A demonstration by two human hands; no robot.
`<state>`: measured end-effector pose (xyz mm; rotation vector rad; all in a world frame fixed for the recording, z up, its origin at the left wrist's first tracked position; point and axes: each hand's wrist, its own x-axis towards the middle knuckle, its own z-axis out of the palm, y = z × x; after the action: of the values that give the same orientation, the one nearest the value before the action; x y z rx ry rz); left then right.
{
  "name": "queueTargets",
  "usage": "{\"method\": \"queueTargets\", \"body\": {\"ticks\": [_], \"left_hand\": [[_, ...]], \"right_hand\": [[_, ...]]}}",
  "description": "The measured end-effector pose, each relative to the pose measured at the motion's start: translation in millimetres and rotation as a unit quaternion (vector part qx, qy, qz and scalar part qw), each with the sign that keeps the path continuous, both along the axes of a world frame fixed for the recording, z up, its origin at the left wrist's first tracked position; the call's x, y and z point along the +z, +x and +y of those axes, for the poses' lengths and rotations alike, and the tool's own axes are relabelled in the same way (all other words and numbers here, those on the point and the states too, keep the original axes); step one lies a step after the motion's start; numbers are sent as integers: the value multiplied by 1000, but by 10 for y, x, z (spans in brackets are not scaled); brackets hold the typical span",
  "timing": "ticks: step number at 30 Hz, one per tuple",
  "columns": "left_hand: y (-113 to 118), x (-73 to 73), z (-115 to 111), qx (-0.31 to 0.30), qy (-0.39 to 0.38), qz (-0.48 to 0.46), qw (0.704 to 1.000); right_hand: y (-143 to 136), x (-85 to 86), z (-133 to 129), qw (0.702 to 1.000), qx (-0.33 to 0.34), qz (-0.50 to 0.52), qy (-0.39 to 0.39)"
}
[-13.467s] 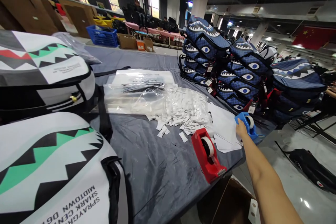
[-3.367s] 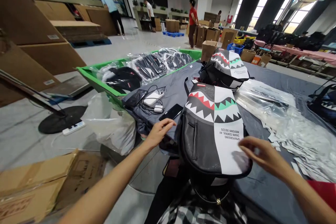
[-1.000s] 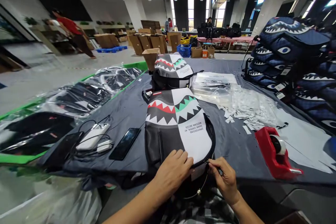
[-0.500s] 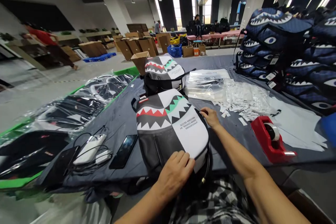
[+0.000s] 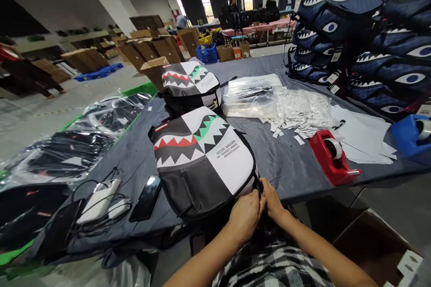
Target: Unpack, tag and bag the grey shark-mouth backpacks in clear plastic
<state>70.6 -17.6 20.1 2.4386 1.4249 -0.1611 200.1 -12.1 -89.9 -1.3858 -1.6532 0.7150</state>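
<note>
black-and-white shark-mouth backpack [image 5: 202,161] lies on gray-covered table [image 5: 281,159], long axis running away from body, left hand [image 5: 245,216] and right hand [image 5: 272,197] narrowly pinching its near right edge, exact part unclear.

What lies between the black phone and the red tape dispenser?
In the head view, the near backpack lies between the phone and red dispenser, with grey cloth on the dispenser's side.

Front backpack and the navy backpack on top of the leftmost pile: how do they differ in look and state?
The front backpack has grey, black and white panels; the navy backpack is mainly dark blue. The left hand and right hand are at the front backpack's side, while the navy backpack lies untouched. Both share jagged white shark teeth.
</note>
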Motion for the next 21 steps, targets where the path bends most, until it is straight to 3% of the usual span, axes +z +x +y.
{"method": "queueTargets", "body": {"ticks": [6,11,14,17,19,21], "left_hand": [[73,153,16,52,-47,-8,997],[160,183,3,64,-2,-35,997],[167,167,25,67,-8,-51,996],[101,164,73,63,-28,-137,988],[27,207,118,75,-60,-228,969],[-40,290,167,97,-95,-300,944]], "right_hand": [[41,51,-143,997,56,44,25],[18,48,-47,989,-43,135,-28],[56,123,32,987,-47,151,-28],[134,219,28,982,-28,180,-56],[177,248,-6,958,-8,251,-136],[178,214,-82,892,44,356,-275]]}}
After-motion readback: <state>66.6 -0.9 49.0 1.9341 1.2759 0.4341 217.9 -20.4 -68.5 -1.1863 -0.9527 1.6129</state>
